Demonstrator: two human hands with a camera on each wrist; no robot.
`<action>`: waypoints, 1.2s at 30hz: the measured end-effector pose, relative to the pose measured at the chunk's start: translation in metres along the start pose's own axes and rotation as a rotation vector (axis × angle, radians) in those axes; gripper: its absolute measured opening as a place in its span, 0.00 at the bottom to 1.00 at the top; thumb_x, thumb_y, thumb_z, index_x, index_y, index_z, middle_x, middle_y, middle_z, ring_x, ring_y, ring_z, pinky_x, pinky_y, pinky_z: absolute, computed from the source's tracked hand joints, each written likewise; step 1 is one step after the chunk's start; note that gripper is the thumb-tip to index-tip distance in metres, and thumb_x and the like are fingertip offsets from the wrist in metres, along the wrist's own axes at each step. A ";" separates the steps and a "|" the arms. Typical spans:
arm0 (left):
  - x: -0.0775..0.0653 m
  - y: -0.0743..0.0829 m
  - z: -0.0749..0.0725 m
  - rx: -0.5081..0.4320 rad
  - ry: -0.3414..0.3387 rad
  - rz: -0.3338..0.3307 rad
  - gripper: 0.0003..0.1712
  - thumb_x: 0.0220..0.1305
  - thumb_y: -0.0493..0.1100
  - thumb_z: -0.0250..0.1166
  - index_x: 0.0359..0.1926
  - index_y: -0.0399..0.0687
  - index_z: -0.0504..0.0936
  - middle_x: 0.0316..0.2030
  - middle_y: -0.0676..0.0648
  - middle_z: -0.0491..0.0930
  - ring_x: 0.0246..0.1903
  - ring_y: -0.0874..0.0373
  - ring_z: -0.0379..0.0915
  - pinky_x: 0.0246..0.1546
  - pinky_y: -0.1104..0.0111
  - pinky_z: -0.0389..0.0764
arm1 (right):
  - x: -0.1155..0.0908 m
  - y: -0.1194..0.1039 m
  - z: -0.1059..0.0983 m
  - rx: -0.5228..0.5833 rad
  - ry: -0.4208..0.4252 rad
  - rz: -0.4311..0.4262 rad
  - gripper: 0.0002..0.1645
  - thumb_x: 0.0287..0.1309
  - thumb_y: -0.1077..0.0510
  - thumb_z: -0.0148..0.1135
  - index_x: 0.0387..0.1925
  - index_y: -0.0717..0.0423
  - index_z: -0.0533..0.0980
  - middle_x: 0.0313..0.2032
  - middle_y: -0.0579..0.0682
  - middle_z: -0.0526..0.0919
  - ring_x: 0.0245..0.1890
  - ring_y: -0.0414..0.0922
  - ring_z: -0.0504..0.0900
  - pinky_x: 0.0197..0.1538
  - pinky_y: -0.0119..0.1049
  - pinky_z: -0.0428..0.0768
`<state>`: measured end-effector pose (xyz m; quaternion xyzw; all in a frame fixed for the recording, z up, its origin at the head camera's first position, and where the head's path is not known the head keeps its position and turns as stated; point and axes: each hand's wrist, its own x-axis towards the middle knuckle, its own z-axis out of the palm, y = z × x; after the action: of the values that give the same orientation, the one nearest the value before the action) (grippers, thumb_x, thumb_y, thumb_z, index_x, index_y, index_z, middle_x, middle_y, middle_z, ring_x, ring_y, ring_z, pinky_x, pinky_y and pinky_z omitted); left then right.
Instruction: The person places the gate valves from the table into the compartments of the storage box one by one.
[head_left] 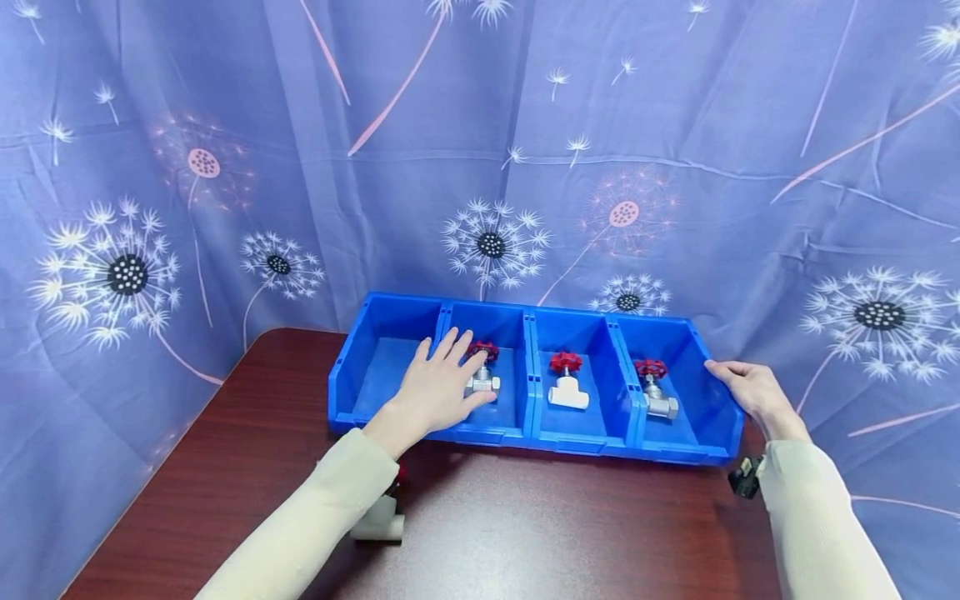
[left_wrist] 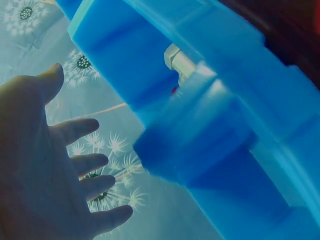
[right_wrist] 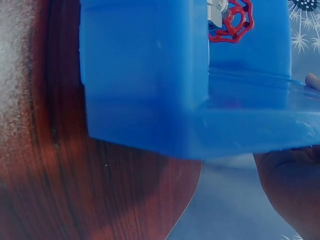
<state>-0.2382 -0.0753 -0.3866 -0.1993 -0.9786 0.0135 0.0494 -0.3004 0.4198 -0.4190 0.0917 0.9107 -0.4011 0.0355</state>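
A row of blue bins (head_left: 577,446) with four open compartments stands at the back of the table. My left hand (head_left: 435,390) is over the second compartment from the left, fingers straight and spread, holding nothing. Partly behind its fingers is a metal valve (head_left: 483,382) with a red handwheel. A white valve (head_left: 568,394) with a red handwheel lies in the third compartment, and another metal valve (head_left: 660,406) in the fourth. At the far right, my right hand (head_left: 756,392) grips the end wall (right_wrist: 250,132), its thumb over the rim and the palm outside.
Under my left forearm, on the dark red wooden table (head_left: 570,525), lies another pale valve (head_left: 378,525), partly hidden by the sleeve. A blue curtain (head_left: 420,217) with dandelion prints hangs right behind the bins. Beside the right sleeve is a small black device (head_left: 745,477).
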 end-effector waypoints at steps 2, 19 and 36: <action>-0.008 -0.004 -0.001 0.003 -0.004 0.004 0.43 0.66 0.75 0.42 0.75 0.60 0.59 0.75 0.45 0.49 0.74 0.46 0.38 0.68 0.43 0.48 | 0.000 0.000 0.000 0.005 0.003 -0.009 0.51 0.64 0.28 0.47 0.64 0.70 0.67 0.64 0.75 0.62 0.62 0.70 0.63 0.60 0.64 0.63; -0.071 -0.027 0.011 -0.134 0.075 0.051 0.41 0.67 0.73 0.46 0.72 0.56 0.65 0.73 0.42 0.55 0.73 0.43 0.42 0.66 0.41 0.50 | 0.001 0.001 -0.001 0.020 -0.007 -0.003 0.50 0.64 0.28 0.47 0.64 0.69 0.68 0.64 0.75 0.62 0.62 0.71 0.63 0.59 0.64 0.65; -0.111 -0.036 0.024 -0.149 0.125 0.046 0.40 0.66 0.70 0.52 0.69 0.52 0.70 0.71 0.41 0.60 0.72 0.42 0.48 0.64 0.40 0.55 | 0.001 0.002 -0.001 0.015 -0.002 0.004 0.52 0.63 0.27 0.46 0.64 0.69 0.67 0.65 0.75 0.60 0.63 0.72 0.60 0.60 0.66 0.62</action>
<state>-0.1525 -0.1518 -0.4194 -0.2251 -0.9671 -0.0707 0.0952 -0.3012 0.4216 -0.4201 0.0933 0.9074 -0.4081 0.0364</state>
